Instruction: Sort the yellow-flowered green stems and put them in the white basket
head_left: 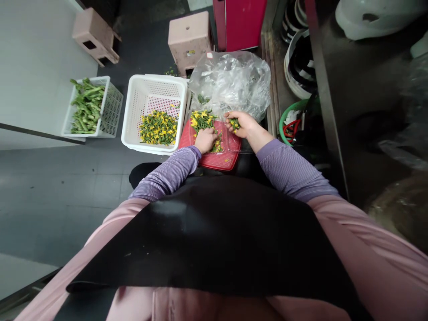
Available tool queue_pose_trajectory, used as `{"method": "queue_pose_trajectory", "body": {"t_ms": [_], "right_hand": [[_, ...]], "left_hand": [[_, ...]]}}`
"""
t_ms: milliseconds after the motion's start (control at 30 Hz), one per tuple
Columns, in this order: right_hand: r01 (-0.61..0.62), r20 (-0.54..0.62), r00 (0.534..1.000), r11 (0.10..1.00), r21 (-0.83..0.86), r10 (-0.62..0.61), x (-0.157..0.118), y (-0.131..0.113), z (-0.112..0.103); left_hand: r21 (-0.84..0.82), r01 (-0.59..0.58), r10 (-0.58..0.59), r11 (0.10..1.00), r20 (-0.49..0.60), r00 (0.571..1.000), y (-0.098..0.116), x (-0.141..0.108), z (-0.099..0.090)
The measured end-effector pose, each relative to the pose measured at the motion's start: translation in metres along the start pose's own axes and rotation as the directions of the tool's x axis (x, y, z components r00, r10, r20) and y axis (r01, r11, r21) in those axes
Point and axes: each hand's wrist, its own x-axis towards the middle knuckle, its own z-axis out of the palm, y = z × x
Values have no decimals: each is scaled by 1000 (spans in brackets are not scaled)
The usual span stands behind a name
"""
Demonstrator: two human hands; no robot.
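Observation:
A clear plastic bag (230,80) lies over a red basket (220,161), its lower part spread flat. Green stems with yellow flowers (201,119) are heaped on the plastic. My left hand (205,141) rests on that heap with its fingers curled; what it grips, if anything, is hidden. My right hand (243,125), palm turned up over the basket's right part, has its fingers curled round a small bunch of yellow-flowered stems (234,124). Left of the red basket, a white basket (126,113) holds a pile of the same flowers (158,128).
Thick green stalks (87,106) fill a white crate (116,104) at the left. Two pink stools (189,35) and a red box (245,24) stand beyond. On the right are a green basin (284,117), a white bucket (289,67) and a metal edge (326,89).

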Motion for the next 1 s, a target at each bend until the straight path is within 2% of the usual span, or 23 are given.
{"method": "queue_pose_trajectory", "body": {"t_ms": [67, 100, 167, 233, 300, 367, 433, 500, 533, 567, 600, 667, 700, 733, 767, 800, 867, 933, 1000], "right_hand": [[35, -10, 999, 998, -46, -35, 0, 3, 1], [60, -10, 998, 994, -89, -61, 1, 4, 1], [105, 25, 994, 976, -192, -102, 2, 10, 3], [126, 101, 990, 951, -282, -101, 2, 16, 4], [142, 170, 981, 938, -317, -91, 3, 24, 7], [157, 199, 975, 937, -313, -97, 3, 30, 8], [162, 196, 975, 940, -302, -105, 4, 34, 9], [159, 171, 979, 944, -287, -113, 5, 34, 9], [160, 152, 981, 949, -271, -122, 5, 33, 9], [163, 131, 982, 956, -245, -134, 4, 31, 8], [165, 110, 983, 963, -215, -144, 4, 28, 8], [148, 83, 987, 977, -151, -137, 2, 22, 8], [128, 77, 990, 984, -126, -119, 1, 19, 7], [103, 76, 993, 989, -107, -96, -1, 16, 7], [77, 77, 995, 992, -95, -69, -2, 13, 8], [55, 79, 996, 995, -86, -48, -3, 11, 8], [35, 83, 996, 997, -72, -28, -4, 9, 7], [18, 93, 996, 998, -58, -13, -4, 8, 6], [-18, 105, 994, 999, -36, 21, -4, 7, 5]], "left_hand": [[-264, 73, -95, 962, -73, 993, -7, 1, -6], [-428, 127, -176, 895, -76, 982, -9, 1, -10], [-716, 229, -324, 660, 3, 946, -11, -2, -22], [-876, 286, -376, 389, 132, 917, -6, -6, -33], [-932, 309, -357, 187, 229, 906, 2, -11, -42], [-942, 332, -333, 41, 301, 894, 11, -13, -47], [-930, 359, -324, -76, 364, 873, 18, -14, -49], [-919, 373, -330, -130, 395, 857, 20, -13, -47], [-917, 382, -342, -114, 397, 852, 18, -13, -45], [-919, 391, -365, -59, 384, 848, 15, -13, -43], [-915, 401, -406, 44, 350, 844, 10, -14, -40], [-821, 426, -477, 380, 220, 851, -3, -18, -33], [-686, 433, -485, 585, 131, 864, -10, -22, -29], [-497, 418, -438, 761, 82, 895, -16, -25, -26], [-299, 380, -378, 875, 66, 923, -20, -29, -22], [-123, 326, -318, 937, 82, 945, -23, -32, -18], [101, 234, -246, 967, 142, 959, -23, -36, -12], [184, 204, -236, 962, 171, 957, -21, -35, -8], [187, 212, -244, 959, 173, 954, -19, -32, -7]]}}
